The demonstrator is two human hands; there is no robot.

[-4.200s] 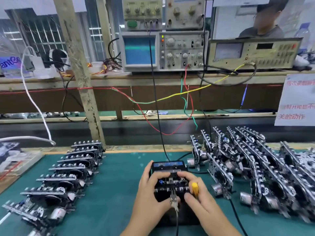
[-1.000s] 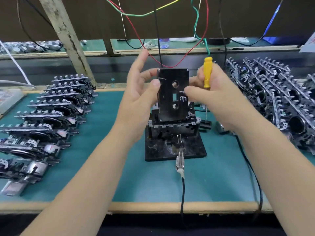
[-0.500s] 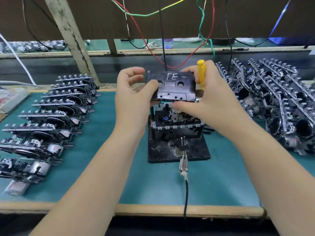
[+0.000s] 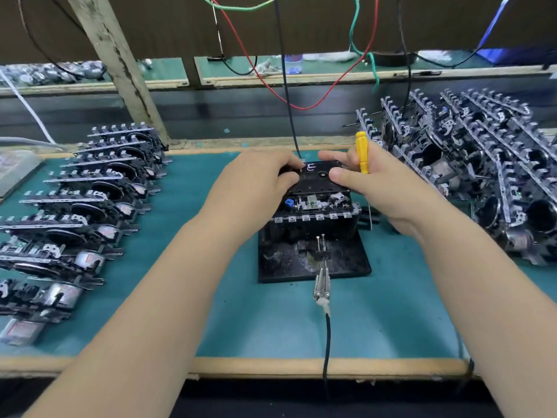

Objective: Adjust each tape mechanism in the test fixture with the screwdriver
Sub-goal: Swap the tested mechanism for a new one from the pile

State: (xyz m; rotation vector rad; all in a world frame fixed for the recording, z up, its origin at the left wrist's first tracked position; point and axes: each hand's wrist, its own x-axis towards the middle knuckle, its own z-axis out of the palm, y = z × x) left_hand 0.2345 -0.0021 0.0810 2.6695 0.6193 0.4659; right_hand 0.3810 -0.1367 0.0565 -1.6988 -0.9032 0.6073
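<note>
A black test fixture [image 4: 313, 260] stands on the green mat at the centre, with a tape mechanism [image 4: 316, 206] seated in it. A black cassette [image 4: 316, 178] marked in white lies flat on top of the mechanism. My left hand [image 4: 259, 182] grips the cassette's left end. My right hand [image 4: 379, 188] presses its thumb on the cassette's right end while its fingers hold a yellow-handled screwdriver [image 4: 361, 152] upright. The screwdriver's thin shaft shows below the hand, right of the fixture.
A row of tape mechanisms [image 4: 75, 206] lies on the left of the mat, and a dense pile of mechanisms [image 4: 470, 164] fills the right. A probe with a black cable [image 4: 322, 288] runs from the fixture to the front edge. Coloured wires [image 4: 289, 95] hang behind.
Both hands have brought the cassette down from in front of me, turned it flat and set it on the mechanism in the fixture. The screwdriver stayed in my right hand.
</note>
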